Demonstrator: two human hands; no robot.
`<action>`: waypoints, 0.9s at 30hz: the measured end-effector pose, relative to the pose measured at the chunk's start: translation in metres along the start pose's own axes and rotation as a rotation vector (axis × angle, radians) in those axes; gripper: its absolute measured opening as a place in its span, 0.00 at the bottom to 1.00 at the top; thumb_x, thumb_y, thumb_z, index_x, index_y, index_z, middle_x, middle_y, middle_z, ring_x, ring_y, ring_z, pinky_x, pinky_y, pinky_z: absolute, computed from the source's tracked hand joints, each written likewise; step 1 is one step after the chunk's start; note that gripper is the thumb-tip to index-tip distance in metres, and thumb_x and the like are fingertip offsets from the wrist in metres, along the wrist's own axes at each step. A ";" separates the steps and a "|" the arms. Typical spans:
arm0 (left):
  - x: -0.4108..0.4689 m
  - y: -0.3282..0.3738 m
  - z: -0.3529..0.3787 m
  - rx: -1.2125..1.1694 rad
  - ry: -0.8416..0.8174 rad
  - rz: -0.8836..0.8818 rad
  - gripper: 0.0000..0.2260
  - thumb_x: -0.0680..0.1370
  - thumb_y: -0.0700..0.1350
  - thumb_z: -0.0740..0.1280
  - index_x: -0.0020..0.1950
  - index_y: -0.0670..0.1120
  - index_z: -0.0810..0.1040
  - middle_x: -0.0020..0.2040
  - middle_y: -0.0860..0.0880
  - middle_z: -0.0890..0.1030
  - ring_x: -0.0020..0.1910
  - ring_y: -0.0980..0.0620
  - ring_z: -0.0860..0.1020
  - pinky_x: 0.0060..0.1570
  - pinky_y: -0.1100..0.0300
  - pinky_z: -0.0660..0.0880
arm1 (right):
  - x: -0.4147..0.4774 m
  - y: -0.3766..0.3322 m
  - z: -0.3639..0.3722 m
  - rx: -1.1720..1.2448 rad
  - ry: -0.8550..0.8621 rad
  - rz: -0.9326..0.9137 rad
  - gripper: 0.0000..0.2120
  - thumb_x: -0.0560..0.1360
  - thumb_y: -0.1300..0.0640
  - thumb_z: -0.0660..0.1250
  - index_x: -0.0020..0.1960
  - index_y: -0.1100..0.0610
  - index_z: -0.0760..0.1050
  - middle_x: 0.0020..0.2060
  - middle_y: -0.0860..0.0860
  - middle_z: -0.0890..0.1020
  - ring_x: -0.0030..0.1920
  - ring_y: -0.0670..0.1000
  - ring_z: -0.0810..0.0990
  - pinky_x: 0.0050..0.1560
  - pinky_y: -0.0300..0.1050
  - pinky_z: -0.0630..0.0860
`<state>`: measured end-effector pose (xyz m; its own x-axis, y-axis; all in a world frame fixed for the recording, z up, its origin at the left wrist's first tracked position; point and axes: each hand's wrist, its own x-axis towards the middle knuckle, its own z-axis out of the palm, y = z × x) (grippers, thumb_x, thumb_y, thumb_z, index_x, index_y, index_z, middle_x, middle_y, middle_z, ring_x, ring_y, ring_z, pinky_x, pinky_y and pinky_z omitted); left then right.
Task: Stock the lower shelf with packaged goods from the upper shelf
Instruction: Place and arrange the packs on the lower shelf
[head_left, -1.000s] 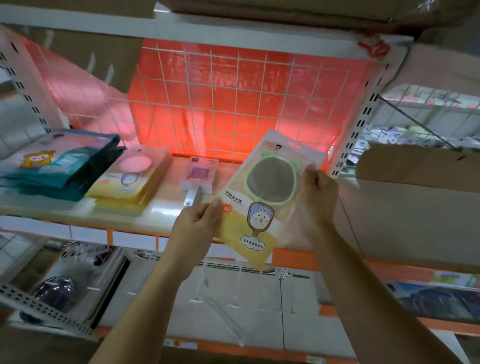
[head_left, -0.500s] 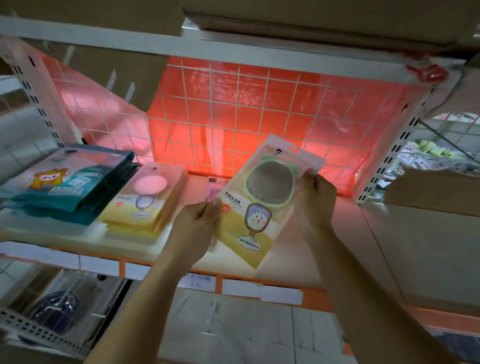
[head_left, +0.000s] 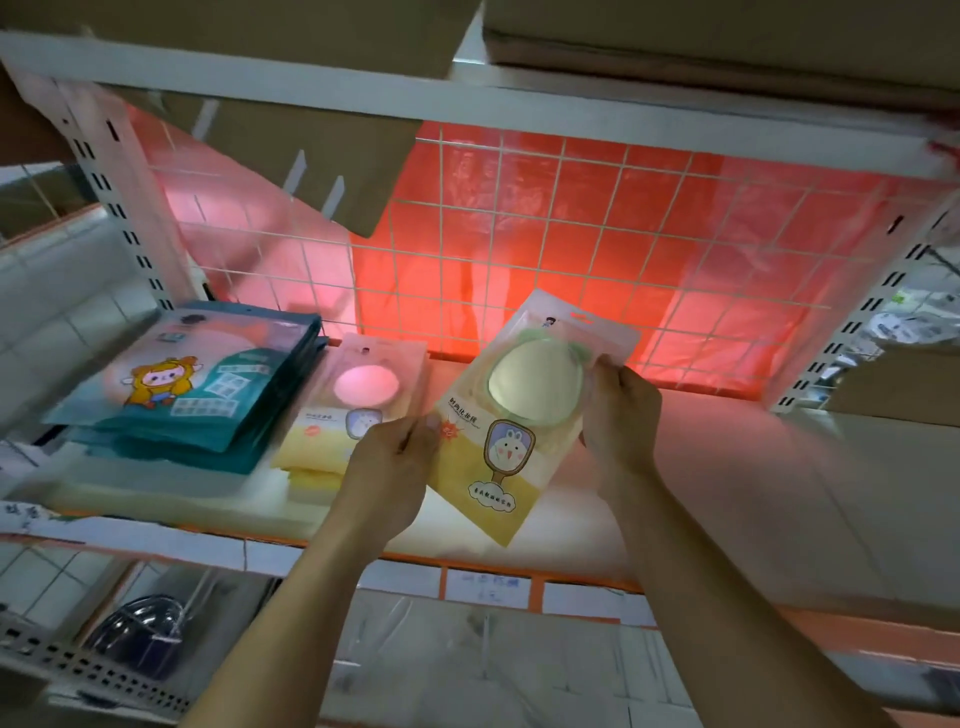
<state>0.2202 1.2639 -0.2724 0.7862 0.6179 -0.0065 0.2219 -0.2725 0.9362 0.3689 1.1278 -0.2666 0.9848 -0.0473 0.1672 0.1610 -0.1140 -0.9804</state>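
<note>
Glossy flat mirror packet (head_left: 514, 431), left hand (head_left: 395, 457) and right hand (head_left: 621, 415) each with grip pinching its side edges, tilted above white shelf (head_left: 727, 493).

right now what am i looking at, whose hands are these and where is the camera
There is no machine here. A person is working with bare hands, and the single picture comes from a wide-angle camera worn on their head, looking forward and down. That is why both forearms reach in from the bottom.

The left hand and the right hand each pinch a side edge of one yellow mirror packet, holding it tilted in front of the upper shelf.

On that shelf lie a stack of teal packets and, beside it, a stack of similar yellow packets. Behind them a red plastic sheet hangs behind a wire grid. The lower shelf shows below, blurred.
</note>
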 end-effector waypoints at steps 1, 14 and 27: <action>0.003 -0.004 -0.006 0.001 0.003 -0.010 0.19 0.82 0.51 0.57 0.43 0.39 0.78 0.39 0.40 0.79 0.36 0.50 0.72 0.37 0.57 0.66 | -0.003 0.000 0.008 0.000 -0.006 0.005 0.22 0.80 0.54 0.59 0.27 0.56 0.63 0.25 0.52 0.64 0.31 0.52 0.62 0.34 0.48 0.61; 0.037 -0.043 -0.059 0.054 0.049 -0.006 0.20 0.83 0.50 0.55 0.40 0.39 0.78 0.36 0.42 0.80 0.37 0.44 0.77 0.38 0.56 0.70 | -0.036 0.001 0.082 -0.024 -0.098 0.097 0.18 0.73 0.58 0.63 0.26 0.55 0.63 0.21 0.47 0.63 0.27 0.51 0.61 0.31 0.46 0.59; 0.061 -0.077 -0.089 0.355 0.041 0.023 0.16 0.80 0.46 0.58 0.32 0.47 0.68 0.29 0.50 0.72 0.29 0.52 0.70 0.27 0.60 0.62 | -0.048 0.011 0.142 -0.362 -0.503 0.021 0.12 0.74 0.64 0.62 0.34 0.57 0.65 0.28 0.49 0.65 0.27 0.47 0.62 0.28 0.40 0.59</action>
<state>0.1992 1.3882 -0.3138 0.7714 0.6354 0.0342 0.3961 -0.5215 0.7557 0.3323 1.2695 -0.2999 0.9118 0.4106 -0.0078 0.1961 -0.4520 -0.8702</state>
